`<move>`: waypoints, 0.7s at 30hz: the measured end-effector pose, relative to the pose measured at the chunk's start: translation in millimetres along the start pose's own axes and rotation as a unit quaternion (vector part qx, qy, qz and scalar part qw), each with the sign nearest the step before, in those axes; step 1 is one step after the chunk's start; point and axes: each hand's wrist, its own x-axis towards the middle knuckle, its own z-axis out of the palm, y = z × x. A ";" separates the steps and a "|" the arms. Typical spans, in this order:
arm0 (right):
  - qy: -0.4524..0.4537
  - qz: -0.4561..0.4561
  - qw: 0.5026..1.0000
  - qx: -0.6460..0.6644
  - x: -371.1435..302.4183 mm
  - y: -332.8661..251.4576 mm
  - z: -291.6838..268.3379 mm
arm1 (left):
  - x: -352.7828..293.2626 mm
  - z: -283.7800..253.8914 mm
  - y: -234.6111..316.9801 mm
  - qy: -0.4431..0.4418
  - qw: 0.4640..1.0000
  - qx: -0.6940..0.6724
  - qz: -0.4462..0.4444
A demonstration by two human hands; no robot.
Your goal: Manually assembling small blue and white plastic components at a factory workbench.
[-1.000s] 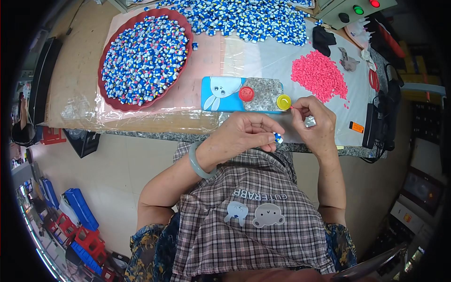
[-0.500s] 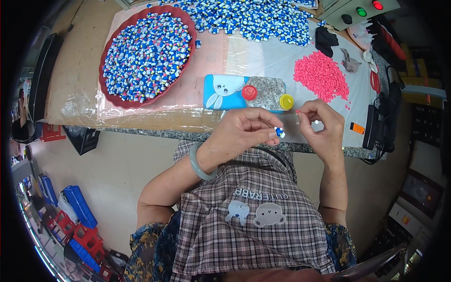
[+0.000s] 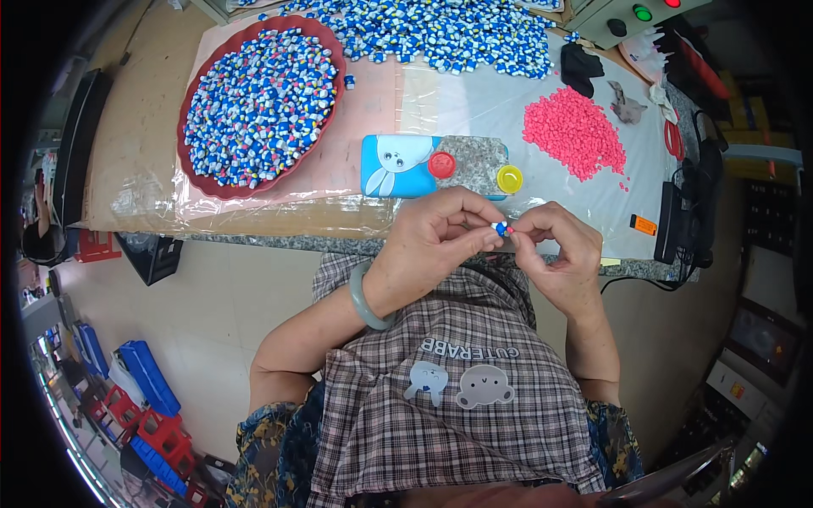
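Note:
My left hand (image 3: 442,233) pinches a small blue-and-white plastic piece (image 3: 500,229) between thumb and forefinger. Against its right side my right hand (image 3: 562,254) presses a tiny pink piece (image 3: 510,229), held between thumb and fingertips. Both hands meet just above the table's front edge. Behind them lies a blue pad with a rabbit picture (image 3: 403,168), bearing a red round lid (image 3: 441,164) and a yellow round lid (image 3: 510,179). To the right is a heap of pink pieces (image 3: 574,134).
A scalloped red tray (image 3: 189,161) full of blue-and-white pieces stands at the left. More such pieces (image 3: 457,38) are heaped at the back. Black cloth (image 3: 581,68), a box with lit buttons (image 3: 631,25) and a black power strip (image 3: 668,222) line the right side.
My right hand has moved left with the pink piece, bringing it against the blue-and-white piece. My left hand keeps its pinch nearly in place. The view has shifted slightly.

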 end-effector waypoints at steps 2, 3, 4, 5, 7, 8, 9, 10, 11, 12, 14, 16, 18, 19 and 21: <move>0.001 -0.001 1.000 -0.002 -0.1 -0.7 0.5 | -0.3 0.3 0.3 -0.003 1.000 0.012 0.003; -0.005 -0.009 1.000 -0.014 0.4 -1.5 0.5 | -0.4 0.8 0.3 -0.001 1.000 0.023 0.010; -0.010 -0.017 0.999 -0.025 0.9 -2.1 0.6 | -0.4 1.1 0.1 0.002 0.999 0.034 0.017; -0.010 -0.017 0.999 -0.024 1.3 -2.3 0.9 | -0.3 1.5 -0.5 0.002 0.999 0.034 0.017; -0.021 -0.023 0.999 -0.041 2.2 -2.0 1.6 | 0.1 1.6 -1.8 0.021 0.993 0.091 0.065; -0.019 -0.023 0.999 -0.043 1.6 -2.7 0.8 | -0.1 2.6 -0.1 0.019 0.993 0.092 0.065; -0.017 -0.040 0.998 -0.052 1.3 -3.0 -0.1 | -0.2 3.7 2.6 0.022 0.979 0.174 0.102; -0.016 -0.057 0.996 -0.061 0.7 -3.5 -0.9 | -0.3 4.5 4.6 0.025 0.956 0.256 0.139; -0.014 -0.055 0.996 -0.063 -0.2 -2.3 -0.9 | 1.4 3.9 4.4 0.022 0.957 0.254 0.139; -0.017 -0.007 1.000 -0.020 -1.7 -0.9 -0.3 | 3.2 3.2 4.5 0.019 0.924 0.317 0.214; -0.016 0.040 0.999 0.019 -3.1 0.9 2.5 | 5.4 1.8 4.4 0.013 0.881 0.373 0.290; 0.008 0.150 0.974 0.172 -2.6 1.5 8.2 | 4.0 -1.4 4.9 0.015 0.880 0.379 0.287; -0.008 0.148 0.979 0.139 -3.4 9.5 3.3 | 2.4 -8.2 14.0 -0.003 0.881 0.383 0.278; -0.023 0.112 0.989 0.092 -1.5 14.9 -1.8 | 1.6 -12.3 23.3 0.032 0.862 0.416 0.289; -0.014 0.111 0.993 0.040 0.6 32.5 -11.6 | -4.6 -34.7 39.9 0.133 0.828 0.451 0.307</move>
